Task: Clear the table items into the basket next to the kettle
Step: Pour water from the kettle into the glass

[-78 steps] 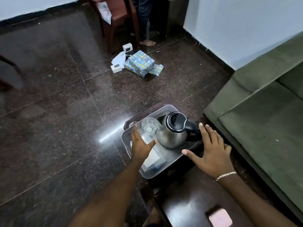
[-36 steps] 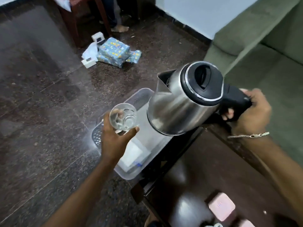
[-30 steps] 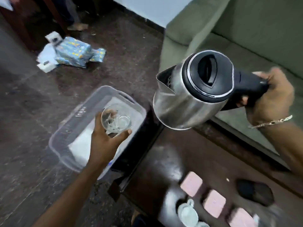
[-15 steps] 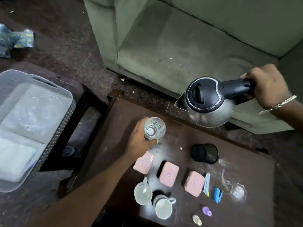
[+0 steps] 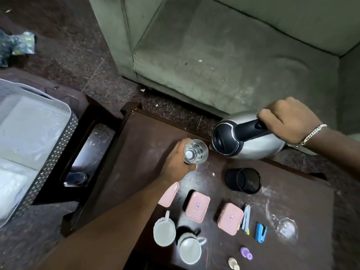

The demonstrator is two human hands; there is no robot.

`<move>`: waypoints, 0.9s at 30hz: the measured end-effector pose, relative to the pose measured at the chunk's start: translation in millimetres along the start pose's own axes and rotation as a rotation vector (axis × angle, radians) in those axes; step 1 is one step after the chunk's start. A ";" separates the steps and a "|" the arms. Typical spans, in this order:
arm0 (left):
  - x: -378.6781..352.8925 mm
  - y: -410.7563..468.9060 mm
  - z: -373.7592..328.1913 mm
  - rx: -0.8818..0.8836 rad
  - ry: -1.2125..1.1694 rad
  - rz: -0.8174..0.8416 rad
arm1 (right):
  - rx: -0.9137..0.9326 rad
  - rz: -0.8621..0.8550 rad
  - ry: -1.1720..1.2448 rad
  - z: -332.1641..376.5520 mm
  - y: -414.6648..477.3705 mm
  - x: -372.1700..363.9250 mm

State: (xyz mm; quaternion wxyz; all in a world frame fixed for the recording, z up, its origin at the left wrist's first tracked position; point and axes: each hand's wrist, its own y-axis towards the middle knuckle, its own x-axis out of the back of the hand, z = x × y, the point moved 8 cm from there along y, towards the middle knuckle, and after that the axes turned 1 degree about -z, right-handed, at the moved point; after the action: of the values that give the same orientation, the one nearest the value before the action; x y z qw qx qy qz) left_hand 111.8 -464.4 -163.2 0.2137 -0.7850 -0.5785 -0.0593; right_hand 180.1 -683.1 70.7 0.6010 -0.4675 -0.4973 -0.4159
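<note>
Two hands are busy over the dark brown table (image 5: 148, 137). The left hand (image 5: 178, 159) has its grip wrapped around a clear drinking glass (image 5: 195, 151), held upright over the middle of the table with its mouth facing up. The right hand (image 5: 288, 118) has its grip clenched around the black handle of a steel kettle (image 5: 251, 142), which is tipped over so that its black lid faces the glass and its spout sits just beside the glass rim; whether they touch cannot be told. A silver bracelet (image 5: 313, 133) circles the right wrist. On the near half of the table lie three pink lidded boxes: one (image 5: 169, 194) partly hidden under the left forearm, a second (image 5: 197, 207) in the middle, a third (image 5: 230, 218) to the right of it. In front of them stand two white mugs, one (image 5: 164, 231) to the left and one (image 5: 190, 250) nearer the table edge, close together. A black round cup (image 5: 243, 180) stands apart behind the boxes. Beside the third box lies a small white and blue item (image 5: 245, 220), then a blue stapler (image 5: 261, 232), with a small purple thing (image 5: 246, 253) and a pale one (image 5: 233, 264) at the near edge. The grey basket (image 5: 52, 152) sits well to the left on a separate low dark stand, holding something white. A green sofa (image 5: 224, 51) runs behind the table.
</note>
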 end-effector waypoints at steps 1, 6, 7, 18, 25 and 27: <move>0.0 0.1 -0.2 0.000 -0.002 0.003 | 0.012 0.010 -0.019 4.4 0.1 -2.0; -0.5 0.4 -0.6 0.018 0.014 0.043 | 0.036 0.027 -0.098 18.6 2.1 -5.9; -1.0 0.3 -0.7 0.023 0.015 0.055 | 0.033 0.031 -0.110 20.3 2.0 -6.1; 0.3 -1.3 -4.1 0.043 0.053 0.094 | 0.028 0.038 -0.232 39.0 -2.5 -4.0; 1.3 -1.5 -5.1 0.044 0.058 0.099 | 0.015 0.057 -0.276 44.4 -5.2 -5.5; 1.1 -1.3 -5.5 0.045 0.057 0.103 | 0.013 0.057 -0.291 45.6 -5.8 -4.2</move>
State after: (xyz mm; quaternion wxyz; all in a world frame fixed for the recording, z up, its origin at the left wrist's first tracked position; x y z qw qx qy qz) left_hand 111.8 -465.3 -157.5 0.2505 -0.8066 -0.5323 -0.0575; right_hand 164.3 -639.7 70.5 0.5371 -0.5329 -0.5685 -0.3231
